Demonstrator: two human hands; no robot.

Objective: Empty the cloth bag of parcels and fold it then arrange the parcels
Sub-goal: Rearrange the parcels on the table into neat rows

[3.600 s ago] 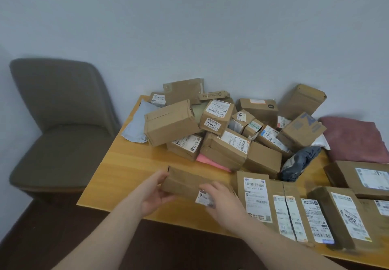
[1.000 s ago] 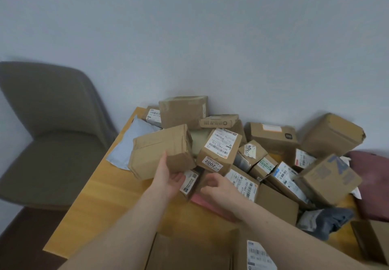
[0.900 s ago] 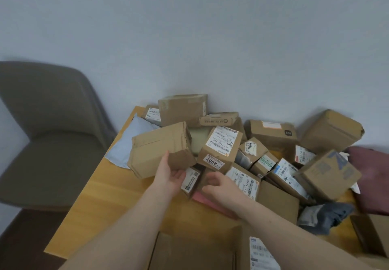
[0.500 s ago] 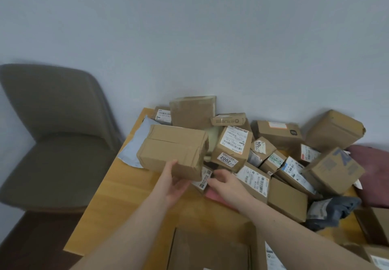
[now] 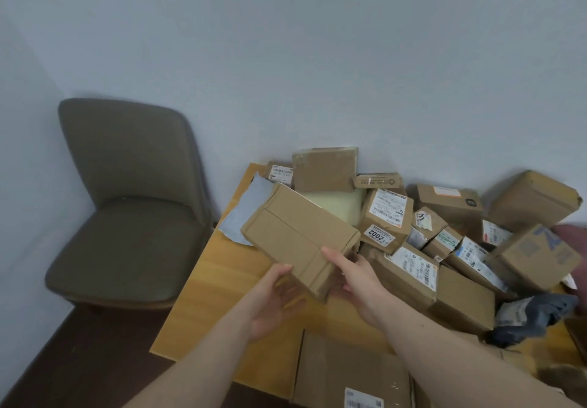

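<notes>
- Pale wall behind, grey chair (image 5: 127, 204) to the left, and my wooden table (image 5: 222, 283) heaped with parcels (image 5: 444, 242).
- My left hand (image 5: 273, 302) cups the plain brown box (image 5: 301, 239) from below, fingers loosely curled; my right hand (image 5: 355, 277) pinches its near end, thumb on top.
- It looks like stiff cardboard, probably light; I judge its ends the safest hold.
- Half a second ago it sat level against the heap; now it is lifted and tilted, clear of the pile.

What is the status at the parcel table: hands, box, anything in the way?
Both hands on the large plain box: left hand under its near end, right hand gripping the near corner. Box lifted, tilted, above the table. Parcel pile crowds right.
</notes>
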